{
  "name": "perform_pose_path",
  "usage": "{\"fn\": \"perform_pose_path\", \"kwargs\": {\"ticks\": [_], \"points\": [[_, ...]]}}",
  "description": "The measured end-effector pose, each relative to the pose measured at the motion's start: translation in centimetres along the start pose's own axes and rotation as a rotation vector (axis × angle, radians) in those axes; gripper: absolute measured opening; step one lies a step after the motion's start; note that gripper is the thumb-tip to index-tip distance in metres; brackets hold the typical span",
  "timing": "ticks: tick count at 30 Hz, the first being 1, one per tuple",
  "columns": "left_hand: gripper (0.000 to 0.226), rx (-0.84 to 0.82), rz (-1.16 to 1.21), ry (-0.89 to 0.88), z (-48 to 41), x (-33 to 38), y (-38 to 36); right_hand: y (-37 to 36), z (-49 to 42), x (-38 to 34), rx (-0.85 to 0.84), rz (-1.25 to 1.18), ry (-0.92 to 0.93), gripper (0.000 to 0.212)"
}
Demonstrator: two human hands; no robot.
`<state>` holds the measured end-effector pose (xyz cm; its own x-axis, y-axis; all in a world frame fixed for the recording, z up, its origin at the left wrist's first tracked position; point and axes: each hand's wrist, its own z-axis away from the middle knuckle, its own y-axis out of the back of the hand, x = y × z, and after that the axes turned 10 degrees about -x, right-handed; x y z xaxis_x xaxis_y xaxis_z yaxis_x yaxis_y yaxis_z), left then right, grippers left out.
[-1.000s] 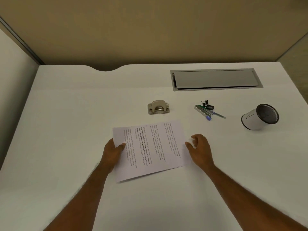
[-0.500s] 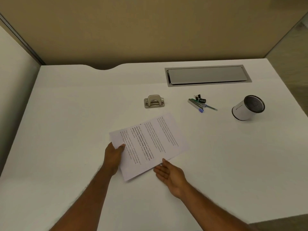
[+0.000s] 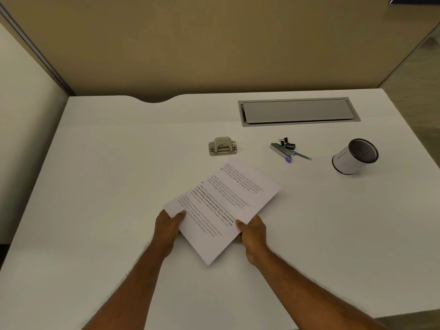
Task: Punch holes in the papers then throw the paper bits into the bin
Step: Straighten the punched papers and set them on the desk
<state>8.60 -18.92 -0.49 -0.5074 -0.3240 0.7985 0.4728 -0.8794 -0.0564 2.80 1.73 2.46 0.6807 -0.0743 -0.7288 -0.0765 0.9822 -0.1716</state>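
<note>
A stack of printed white papers (image 3: 221,206) is turned at an angle over the middle of the white desk (image 3: 95,186). My left hand (image 3: 167,227) pinches its left corner, thumb on top. My right hand (image 3: 252,231) grips its lower right edge, thumb on the page and fingers underneath. A small beige hole punch (image 3: 222,146) stands beyond the papers, just past their far corner. I see no bin apart from a white cup with a dark mesh opening (image 3: 353,157), lying tilted at the right.
Pens, a staple strip and black binder clips (image 3: 287,150) lie between the punch and the cup. A grey cable-tray lid (image 3: 297,111) is set into the desk at the back right. Partition walls close off the back and left.
My right hand left the papers' right side, swung under the lower edge and took hold of it. The papers have turned further counter-clockwise. The left hand keeps its grip.
</note>
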Motion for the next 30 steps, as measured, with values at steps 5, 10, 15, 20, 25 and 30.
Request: {"fn": "perform_pose_path", "kwargs": {"ticks": [5,10,15,20,25,30], "points": [[0.020,-0.039,-0.080,0.010,-1.0,2.0,2.0,2.6,-0.2,-1.3,-0.077,0.176,0.122,0.041],[0.020,-0.298,-0.280,-0.065,-1.9,5.2,0.7,4.0,-0.6,-3.7,-0.167,0.288,0.250,0.039],[0.018,-0.381,-0.321,-0.261,-1.6,7.8,-2.1,4.3,-0.9,-6.1,-0.208,0.426,0.415,0.034],[0.017,-0.268,-0.329,-0.444,-0.3,8.6,-4.1,4.1,-0.7,-8.0,-0.173,0.480,0.557,0.035],[0.026,-0.238,-0.242,-0.594,1.3,8.2,-5.0,3.8,-0.1,-9.3,-0.126,0.487,0.659,0.037],[0.032,-0.206,-0.215,-0.621,2.2,7.0,-5.8,3.6,0.0,-9.2,-0.136,0.480,0.650,0.043]]}}
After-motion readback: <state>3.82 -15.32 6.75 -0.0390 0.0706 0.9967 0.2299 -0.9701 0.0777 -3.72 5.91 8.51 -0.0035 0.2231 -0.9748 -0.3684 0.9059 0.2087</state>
